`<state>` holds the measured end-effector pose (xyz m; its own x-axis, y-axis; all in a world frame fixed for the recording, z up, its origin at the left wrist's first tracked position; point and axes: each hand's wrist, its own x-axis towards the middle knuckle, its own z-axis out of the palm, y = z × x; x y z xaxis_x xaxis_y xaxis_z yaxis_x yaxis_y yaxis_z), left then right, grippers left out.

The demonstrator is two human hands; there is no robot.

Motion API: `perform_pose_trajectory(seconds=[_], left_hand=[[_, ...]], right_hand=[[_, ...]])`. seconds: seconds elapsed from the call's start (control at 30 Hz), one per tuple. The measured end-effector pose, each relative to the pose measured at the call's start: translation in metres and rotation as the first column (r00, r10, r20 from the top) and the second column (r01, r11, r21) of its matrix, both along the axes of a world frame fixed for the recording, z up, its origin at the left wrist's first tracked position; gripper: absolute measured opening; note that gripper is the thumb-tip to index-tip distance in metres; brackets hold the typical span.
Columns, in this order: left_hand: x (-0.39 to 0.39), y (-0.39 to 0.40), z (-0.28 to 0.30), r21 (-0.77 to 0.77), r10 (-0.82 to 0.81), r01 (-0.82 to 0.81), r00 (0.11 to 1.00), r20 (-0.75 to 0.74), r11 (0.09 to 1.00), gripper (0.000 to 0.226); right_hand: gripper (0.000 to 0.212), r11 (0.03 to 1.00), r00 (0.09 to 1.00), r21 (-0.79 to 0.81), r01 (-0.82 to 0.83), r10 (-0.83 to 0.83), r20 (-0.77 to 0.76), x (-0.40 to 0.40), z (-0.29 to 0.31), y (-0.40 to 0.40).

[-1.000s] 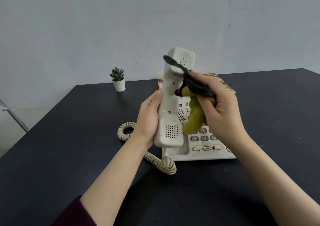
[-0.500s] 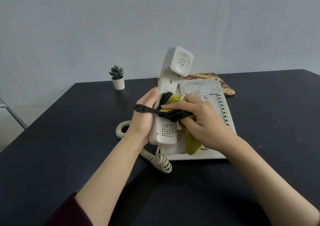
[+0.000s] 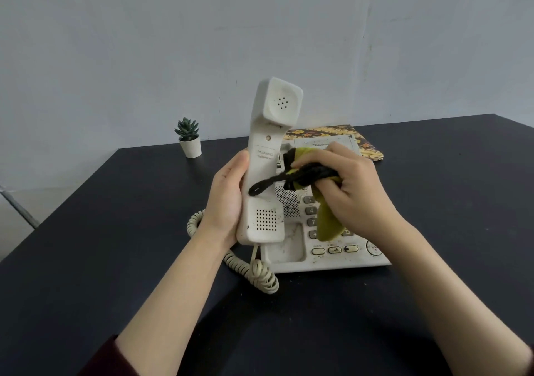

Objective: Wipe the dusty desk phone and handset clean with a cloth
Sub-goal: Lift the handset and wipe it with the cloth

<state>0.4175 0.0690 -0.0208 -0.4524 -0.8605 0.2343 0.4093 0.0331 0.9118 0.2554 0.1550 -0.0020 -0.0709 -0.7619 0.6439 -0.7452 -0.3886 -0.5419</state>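
Observation:
My left hand (image 3: 228,199) grips the cream handset (image 3: 267,156) upright by its left edge, earpiece up and mouthpiece grille facing me. My right hand (image 3: 349,188) grips a bunched yellow-green cloth (image 3: 328,219) with a black edge; a black strip of it lies across the handset's middle. Behind and below sits the dusty cream desk phone (image 3: 291,251), its empty cradle speckled with dirt and part of its keypad hidden by the cloth. A coiled cord (image 3: 254,268) runs from the handset's lower end onto the desk.
The phone stands on a black desk (image 3: 115,260) against a pale wall. A small potted succulent (image 3: 189,137) stands at the back left. A patterned yellow mat (image 3: 361,140) lies behind the phone. A metal leg shows at the far left.
My right hand and the cloth went down from the earpiece to the handset's lower middle, then slid right off its face. The handset stays upright in my left hand.

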Motion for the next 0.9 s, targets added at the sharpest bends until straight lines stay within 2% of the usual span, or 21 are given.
perform_pose_trajectory(seconds=[0.1, 0.23, 0.3, 0.4, 0.5, 0.57, 0.67, 0.77, 0.83, 0.9], left_hand=[[-0.003, 0.004, -0.002, -0.032, -0.046, 0.046, 0.999, -0.019, 0.998, 0.035], [-0.003, 0.004, -0.003, -0.010, -0.067, 0.067, 0.998, -0.006, 0.998, 0.036], [-0.003, 0.004, -0.002, 0.021, -0.057, 0.057, 0.998, -0.005, 0.998, 0.036], [-0.001, 0.002, -0.002, 0.044, -0.056, 0.056, 0.998, 0.015, 0.997, 0.042], [0.000, 0.000, -0.003, 0.025, -0.057, 0.056, 0.998, 0.026, 0.998, 0.034], [-0.003, 0.002, -0.004, 0.008, -0.080, 0.080, 0.996, 0.028, 0.997, 0.029], [-0.008, 0.004, -0.007, 0.011, -0.121, 0.121, 0.992, 0.034, 0.993, 0.030], [-0.008, 0.004, -0.007, 0.040, -0.129, 0.127, 0.991, 0.037, 0.991, 0.032], [-0.005, 0.001, -0.006, 0.047, -0.091, 0.089, 0.995, 0.040, 0.995, 0.033], [-0.003, 0.000, -0.004, 0.035, -0.056, 0.055, 0.998, 0.038, 0.998, 0.035]], right_hand=[[0.045, 0.994, 0.995, -0.056, -0.098, 0.096, -0.031, 0.006, -0.002, 0.002], [0.044, 0.989, 0.967, 0.053, -0.138, 0.147, -0.207, 0.009, -0.009, -0.001], [0.042, 0.992, 0.974, 0.075, -0.102, 0.115, -0.196, 0.004, -0.007, -0.001], [0.041, 1.000, 0.986, -0.009, -0.022, 0.020, -0.163, -0.004, -0.004, 0.000], [0.042, 0.989, 0.999, -0.142, -0.045, 0.044, -0.012, -0.005, 0.000, 0.001], [0.045, 0.982, 0.997, -0.171, -0.080, 0.078, -0.018, -0.002, 0.000, 0.001], [0.049, 0.990, 0.990, -0.124, -0.068, 0.051, -0.132, 0.001, -0.005, 0.000], [0.052, 0.993, 0.969, -0.089, 0.076, -0.095, -0.229, -0.001, -0.010, -0.004], [0.050, 0.988, 0.977, -0.085, 0.131, -0.143, -0.160, -0.003, -0.009, -0.005], [0.049, 0.995, 0.996, -0.066, 0.075, -0.078, -0.047, -0.004, -0.008, -0.005]])
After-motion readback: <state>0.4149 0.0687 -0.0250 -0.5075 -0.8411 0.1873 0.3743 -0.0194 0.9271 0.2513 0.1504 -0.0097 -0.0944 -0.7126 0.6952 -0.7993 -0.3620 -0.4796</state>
